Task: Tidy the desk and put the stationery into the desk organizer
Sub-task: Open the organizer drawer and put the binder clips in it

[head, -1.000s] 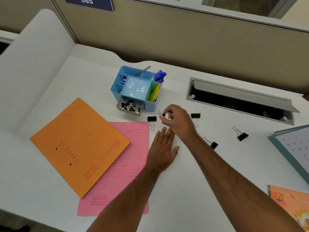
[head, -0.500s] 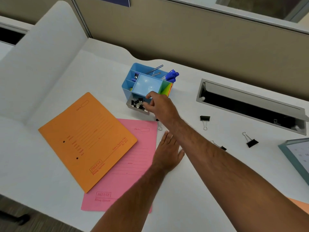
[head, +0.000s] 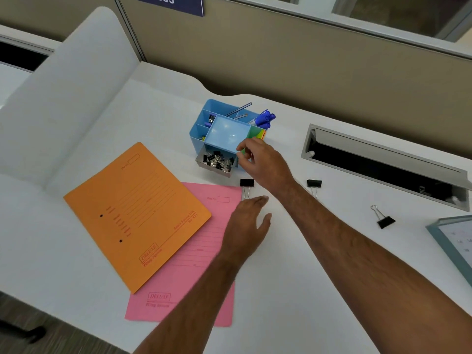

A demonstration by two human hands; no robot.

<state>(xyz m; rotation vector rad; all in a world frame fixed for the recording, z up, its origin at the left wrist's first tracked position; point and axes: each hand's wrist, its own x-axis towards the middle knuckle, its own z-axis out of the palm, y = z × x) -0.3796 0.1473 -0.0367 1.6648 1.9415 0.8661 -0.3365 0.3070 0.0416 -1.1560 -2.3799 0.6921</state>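
While the left hand (head: pixel 245 226) lies flat and empty on the white desk (head: pixel 293 290) at frame centre, the right hand (head: pixel 263 162) hovers with loosely curled, empty fingers beside the blue desk organizer (head: pixel 224 134). Its open drawer (head: pixel 217 162) holds binder clips; three black binder clips (head: pixel 247 183) lie loose on the desk to the right.

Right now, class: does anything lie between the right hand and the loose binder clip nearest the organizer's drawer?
Nothing visible does. The right hand hovers beside the drawer; the nearest binder clip lies just below it on bare desk. The left hand rests at the clip's handles, not between.
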